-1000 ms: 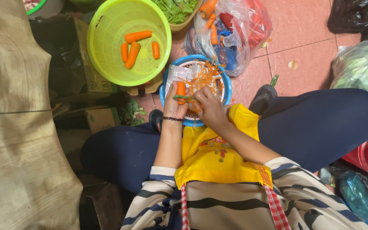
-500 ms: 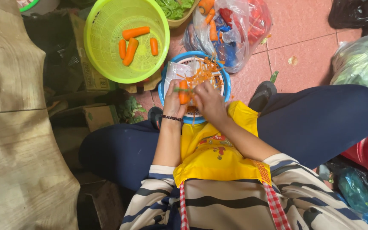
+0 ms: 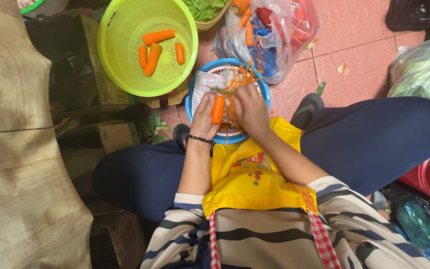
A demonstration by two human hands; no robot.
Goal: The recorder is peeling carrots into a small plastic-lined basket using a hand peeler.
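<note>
As we look down from above, a short orange carrot [image 3: 218, 109] stands nearly upright in our left hand [image 3: 205, 118], whose grip is clamped around its lower half. The carrot sits over the near edge of a round blue basket [image 3: 195, 89] that rests on the floor between our knees. Our right hand [image 3: 251, 110] lies just beside the carrot on its right, fingers curled together over the basket; we cannot tell what that grip holds. Thin orange peelings [image 3: 242, 77] heap inside the basket just beyond the hands, next to a clear plastic sheet [image 3: 202, 84].

The basket's rim nearly meets a larger lime-green basket [image 3: 120, 65] up and to the left, which holds four peeled carrots [image 3: 153, 59]. A clear plastic bag [image 3: 279, 40] with more carrots presses against the blue basket's far right edge. Open red floor tiles [image 3: 354, 65] spread to the right of the bag. Our dark blue trouser legs [image 3: 374, 134] close in on both sides, and a yellow apron [image 3: 250, 174] covers our lap. A brown wooden surface [image 3: 21, 149] fills the left side.
</note>
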